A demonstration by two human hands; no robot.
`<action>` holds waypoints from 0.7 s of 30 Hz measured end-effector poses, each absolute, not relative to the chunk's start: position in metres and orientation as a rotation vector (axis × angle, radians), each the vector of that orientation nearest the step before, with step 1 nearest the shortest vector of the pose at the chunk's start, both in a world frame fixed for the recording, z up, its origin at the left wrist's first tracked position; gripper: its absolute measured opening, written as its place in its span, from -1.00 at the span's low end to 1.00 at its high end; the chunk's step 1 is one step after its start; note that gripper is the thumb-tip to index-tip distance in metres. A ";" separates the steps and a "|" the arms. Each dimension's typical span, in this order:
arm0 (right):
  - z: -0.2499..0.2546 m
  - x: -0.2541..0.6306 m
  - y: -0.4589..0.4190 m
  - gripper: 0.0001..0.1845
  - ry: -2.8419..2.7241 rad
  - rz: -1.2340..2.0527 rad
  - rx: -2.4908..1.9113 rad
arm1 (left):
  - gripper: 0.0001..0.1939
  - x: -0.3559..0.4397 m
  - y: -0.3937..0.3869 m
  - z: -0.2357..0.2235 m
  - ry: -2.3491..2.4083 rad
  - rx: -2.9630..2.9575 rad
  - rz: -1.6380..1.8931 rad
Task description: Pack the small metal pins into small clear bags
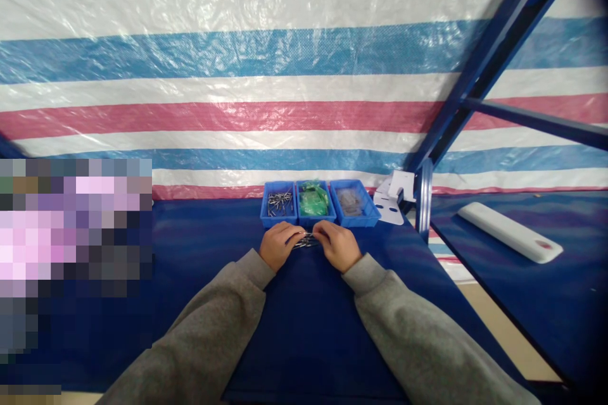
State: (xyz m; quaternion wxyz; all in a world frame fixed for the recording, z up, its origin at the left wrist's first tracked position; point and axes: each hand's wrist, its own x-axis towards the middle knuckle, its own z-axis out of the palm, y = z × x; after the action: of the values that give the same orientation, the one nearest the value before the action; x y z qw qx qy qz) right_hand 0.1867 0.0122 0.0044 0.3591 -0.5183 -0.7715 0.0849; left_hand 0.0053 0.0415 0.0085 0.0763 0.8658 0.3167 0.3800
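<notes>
Fingers [295,234] of both hands curl narrowly inward above the blue-covered bench [308,342], just in front of three blue plastic bins [355,220]. The left hand [280,245] and right hand [337,245] meet around a small bunch of slim metal fasteners [304,242], cupped so it stays gathered. Its long axis runs roughly side to side; which way the tips point is too small to tell.

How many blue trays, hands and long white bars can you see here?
Blue plastic trays: 3
Left hand plus right hand: 2
Long white bar: 1
Total: 6
</notes>
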 end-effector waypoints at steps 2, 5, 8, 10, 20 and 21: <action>0.004 0.186 0.012 -0.84 -1.924 0.231 -1.264 | -0.78 0.005 0.041 0.009 1.001 2.578 1.151; 0.006 0.184 0.010 -0.81 -1.872 0.236 -1.192 | -0.76 0.004 0.040 0.010 1.051 2.557 1.181; 0.006 0.183 0.010 -0.81 -1.858 0.236 -1.191 | -0.76 0.004 0.038 0.012 1.058 2.537 1.179; 0.004 0.182 0.011 -0.82 -1.863 0.239 -1.205 | -0.78 0.005 0.037 0.013 1.049 2.513 1.168; 0.005 0.180 0.010 -0.78 -1.882 0.215 -1.217 | -0.88 0.006 0.030 0.020 0.946 2.356 1.283; 0.005 0.180 0.009 -0.76 -1.870 0.211 -1.219 | -0.88 0.006 0.030 0.020 0.952 2.335 1.280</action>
State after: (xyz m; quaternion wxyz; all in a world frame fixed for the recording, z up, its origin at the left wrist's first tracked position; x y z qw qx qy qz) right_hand 0.1803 0.0095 0.0053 0.4347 -0.4897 -0.7511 0.0846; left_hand 0.0060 0.0297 0.0203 0.1560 0.8156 0.3326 0.4470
